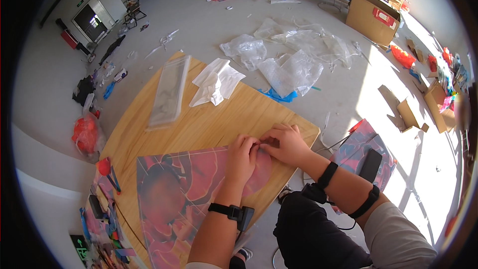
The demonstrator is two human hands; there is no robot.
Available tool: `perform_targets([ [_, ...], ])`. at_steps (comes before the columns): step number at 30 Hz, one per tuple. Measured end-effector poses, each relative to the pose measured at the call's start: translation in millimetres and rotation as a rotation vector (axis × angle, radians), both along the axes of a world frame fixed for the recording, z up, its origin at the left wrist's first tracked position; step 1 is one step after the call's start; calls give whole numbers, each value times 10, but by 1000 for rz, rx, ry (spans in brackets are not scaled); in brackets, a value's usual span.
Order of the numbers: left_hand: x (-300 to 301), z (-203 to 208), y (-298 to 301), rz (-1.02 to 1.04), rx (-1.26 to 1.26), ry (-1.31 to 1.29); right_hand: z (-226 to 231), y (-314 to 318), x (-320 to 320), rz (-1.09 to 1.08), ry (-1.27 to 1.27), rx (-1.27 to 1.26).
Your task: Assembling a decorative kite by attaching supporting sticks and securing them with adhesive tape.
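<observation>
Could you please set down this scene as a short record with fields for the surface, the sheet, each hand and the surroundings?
Surface: wooden table
Sheet: red-and-dark patterned sheet, lying on the table
Left hand: over the sheet's upper right part, fingertips close to the right hand's
Right hand: beside it; whether it grips anything is hidden
Also on table: clear plastic case, crumpled white paper
Floor beyond: clear plastic wrap, cardboard box

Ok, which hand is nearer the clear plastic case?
Left: the left hand is to the right of the clear plastic case, toward the wearer; the right hand is farther right.
</observation>
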State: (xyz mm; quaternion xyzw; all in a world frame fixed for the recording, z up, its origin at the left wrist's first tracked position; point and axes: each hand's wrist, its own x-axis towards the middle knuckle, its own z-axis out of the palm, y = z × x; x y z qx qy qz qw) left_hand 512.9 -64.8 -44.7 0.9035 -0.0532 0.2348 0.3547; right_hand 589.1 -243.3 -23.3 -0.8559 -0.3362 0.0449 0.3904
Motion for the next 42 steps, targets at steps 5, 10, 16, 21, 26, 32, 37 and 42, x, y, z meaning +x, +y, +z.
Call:
perform_targets([
  [5,-5,-11,17,1,10,3,21,-28,-27,32,-40,-101],
  [10,-10,-2,1,-10,-26,19,-75,-47,-74,-77,-47,-1],
  [16,-12,-40,16,0,-13,36,-89,-18,-80,-110,-101,-9],
  [21,-16,-37,12,11,-8,17,27,70,-98,-109,-13,-72],
  [26,-10,-20,15,16,-1,22,36,155,-55,-177,-15,-49],
  [32,-15,-1,2,5,-5,40,-38,97,-24,-122,-16,-54],
  [37,-19,-2,9,14,-7,43,-43,101,-8,-91,37,-70],
  [42,-18,40,-12,19,-3,40,-55,134,-19,-164,47,-102],
])
